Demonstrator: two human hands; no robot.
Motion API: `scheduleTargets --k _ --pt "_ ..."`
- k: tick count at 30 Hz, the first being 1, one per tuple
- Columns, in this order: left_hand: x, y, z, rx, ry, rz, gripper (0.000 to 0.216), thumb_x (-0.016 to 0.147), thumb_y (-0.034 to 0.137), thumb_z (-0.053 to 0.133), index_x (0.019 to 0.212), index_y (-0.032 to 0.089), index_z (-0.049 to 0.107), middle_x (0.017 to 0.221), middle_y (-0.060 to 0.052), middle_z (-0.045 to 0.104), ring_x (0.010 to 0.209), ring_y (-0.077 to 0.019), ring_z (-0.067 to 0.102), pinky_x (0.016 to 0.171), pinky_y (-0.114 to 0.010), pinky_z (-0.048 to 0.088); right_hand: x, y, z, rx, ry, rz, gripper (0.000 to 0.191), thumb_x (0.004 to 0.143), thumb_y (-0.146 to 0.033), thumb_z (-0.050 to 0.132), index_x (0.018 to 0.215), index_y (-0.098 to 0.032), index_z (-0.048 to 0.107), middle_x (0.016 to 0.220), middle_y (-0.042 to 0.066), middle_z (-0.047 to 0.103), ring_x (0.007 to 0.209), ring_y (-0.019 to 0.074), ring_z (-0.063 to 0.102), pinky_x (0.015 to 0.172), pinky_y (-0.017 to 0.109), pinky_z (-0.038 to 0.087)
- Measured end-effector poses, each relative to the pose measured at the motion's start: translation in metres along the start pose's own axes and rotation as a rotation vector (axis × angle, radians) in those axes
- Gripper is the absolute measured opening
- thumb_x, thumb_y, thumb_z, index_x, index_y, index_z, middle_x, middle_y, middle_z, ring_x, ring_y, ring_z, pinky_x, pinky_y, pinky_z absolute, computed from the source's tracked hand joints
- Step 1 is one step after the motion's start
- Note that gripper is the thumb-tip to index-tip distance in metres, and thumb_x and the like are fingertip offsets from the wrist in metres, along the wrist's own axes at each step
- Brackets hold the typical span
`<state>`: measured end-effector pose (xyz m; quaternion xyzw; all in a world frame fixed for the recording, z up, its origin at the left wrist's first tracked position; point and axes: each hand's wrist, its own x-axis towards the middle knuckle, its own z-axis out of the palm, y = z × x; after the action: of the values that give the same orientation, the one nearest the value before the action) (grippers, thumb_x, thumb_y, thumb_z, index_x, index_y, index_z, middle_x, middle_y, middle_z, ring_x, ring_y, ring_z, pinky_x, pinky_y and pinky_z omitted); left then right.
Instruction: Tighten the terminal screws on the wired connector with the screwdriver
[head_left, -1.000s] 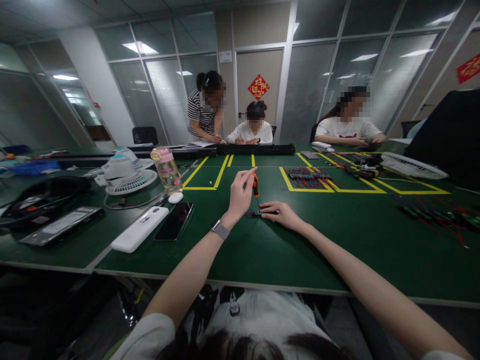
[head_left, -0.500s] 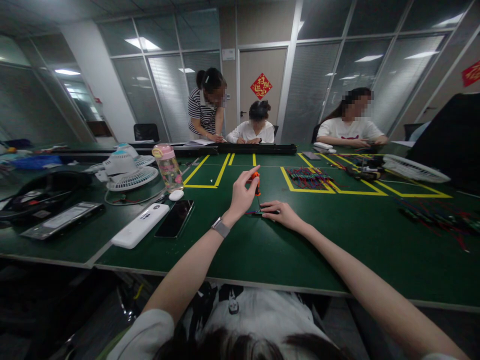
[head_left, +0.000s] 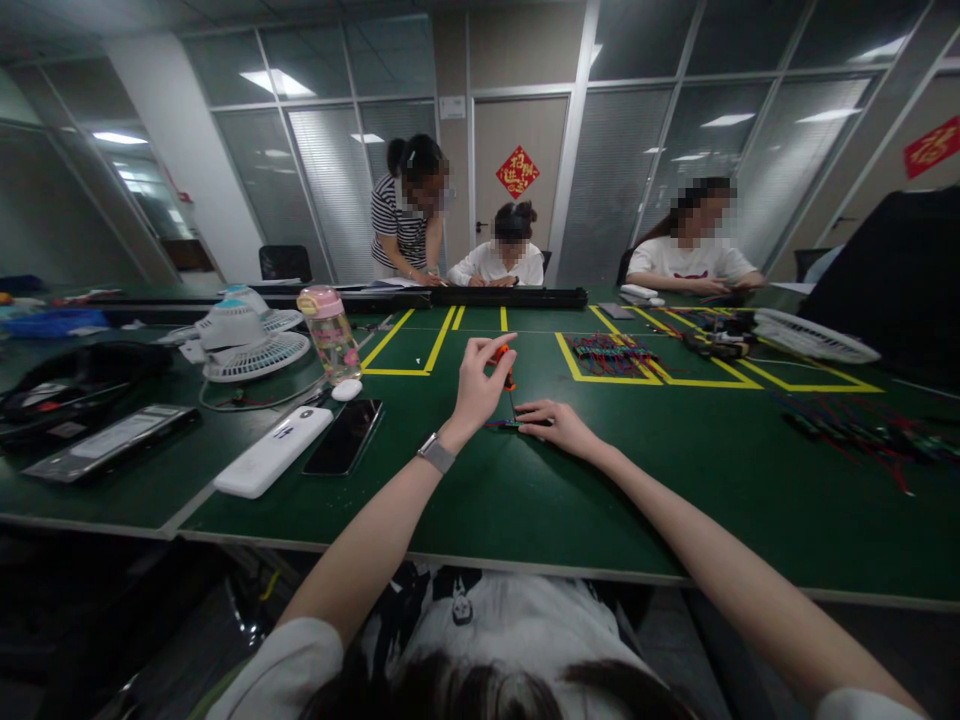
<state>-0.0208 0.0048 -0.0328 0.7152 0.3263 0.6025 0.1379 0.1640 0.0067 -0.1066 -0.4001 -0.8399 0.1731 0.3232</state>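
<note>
Left hand (head_left: 478,385): we hold the screwdriver (head_left: 509,381) by its orange-and-black handle, shaft pointing down.
Right hand (head_left: 559,428): our fingertips touch the small board (head_left: 505,424); whether they pinch or merely steady it, we can't make out.
Small board: low over the bench (head_left: 525,510), at the screwdriver's tip; actual contact is too small to judge.
Slip risk: a weak hold on the board, or a leaning shaft, could let the tip skid into our right fingertips.
Open room: bare bench on our side of the board.
Edges: phone (head_left: 343,437) beside our left wrist; wired heap (head_left: 611,352) beyond our right hand, within yellow tape (head_left: 615,379).
</note>
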Motion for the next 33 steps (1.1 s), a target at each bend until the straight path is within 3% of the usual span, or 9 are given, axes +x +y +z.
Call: scheduleTargets --k 5,9,15,20,26,30,33 --pt "-0.0001 -0.0013 0.0009 -0.062 -0.055 0.004 0.035 0.095 0.027 0.038 0.127 0.026 0.052 0.112 -0.006 0.061 0.102 -0.0155 0.057 0.091 -0.030 0.044 -0.0002 -0.0001 -0.0001 -0.004 0.000 -0.008 0.024 0.081 -0.039 0.062 0.098 -0.027 0.074 0.114 0.005 0.068 0.108 0.0247 0.062 0.096 0.041 0.047" --pt "-0.0007 -0.0017 0.0008 -0.023 0.006 0.013 0.031 0.091 0.032 0.049 0.118 0.023 0.060 0.098 -0.005 0.060 0.090 -0.0141 0.058 0.083 -0.026 0.047 -0.0002 -0.0006 -0.0003 -0.008 0.000 0.003 0.024 0.081 -0.039 0.062 0.098 -0.027 0.074 0.114 0.005 0.068 0.108 0.0247 0.061 0.096 0.041 0.046" --pt "0.0004 0.0001 0.0009 -0.063 -0.056 -0.008 0.035 0.094 0.024 0.039 0.125 0.024 0.055 0.103 -0.005 0.060 0.093 -0.0132 0.057 0.085 -0.027 0.046 0.0007 -0.0003 -0.0007 -0.009 -0.010 -0.001 0.023 0.081 -0.037 0.062 0.098 -0.027 0.074 0.115 0.005 0.068 0.107 0.0246 0.062 0.096 0.040 0.047" --pt "-0.0004 0.0002 0.0016 -0.029 -0.007 0.001 0.030 0.089 0.031 0.051 0.117 0.024 0.061 0.097 -0.004 0.058 0.087 -0.0132 0.057 0.080 -0.025 0.047 0.0006 -0.0006 -0.0009 -0.012 -0.002 -0.004 0.023 0.081 -0.036 0.062 0.097 -0.026 0.074 0.114 0.006 0.069 0.107 0.0248 0.062 0.096 0.041 0.047" --pt "-0.0003 -0.0006 0.0013 -0.072 -0.057 0.003 0.034 0.095 0.026 0.039 0.125 0.026 0.055 0.107 -0.005 0.061 0.098 -0.0144 0.057 0.088 -0.028 0.045 0.0001 0.0003 -0.0003 -0.016 0.002 0.000 0.022 0.080 -0.037 0.063 0.098 -0.028 0.074 0.114 0.004 0.069 0.108 0.0249 0.062 0.096 0.040 0.047" --pt "-0.0010 -0.0011 0.0010 -0.016 0.010 0.006 0.030 0.090 0.033 0.051 0.116 0.024 0.061 0.096 -0.004 0.059 0.088 -0.0144 0.057 0.083 -0.027 0.046 0.0000 0.0022 0.0004 -0.008 -0.002 0.000 0.023 0.081 -0.037 0.062 0.099 -0.027 0.074 0.115 0.005 0.068 0.108 0.0248 0.062 0.096 0.040 0.046" --pt "-0.0003 -0.0010 0.0002 0.009 0.012 -0.016 0.029 0.092 0.034 0.046 0.115 0.024 0.062 0.099 -0.005 0.056 0.092 -0.0142 0.056 0.086 -0.027 0.045 0.0000 0.0031 0.0007 -0.005 -0.003 0.006 0.023 0.081 -0.037 0.063 0.099 -0.027 0.073 0.115 0.005 0.068 0.107 0.0248 0.062 0.097 0.041 0.046"
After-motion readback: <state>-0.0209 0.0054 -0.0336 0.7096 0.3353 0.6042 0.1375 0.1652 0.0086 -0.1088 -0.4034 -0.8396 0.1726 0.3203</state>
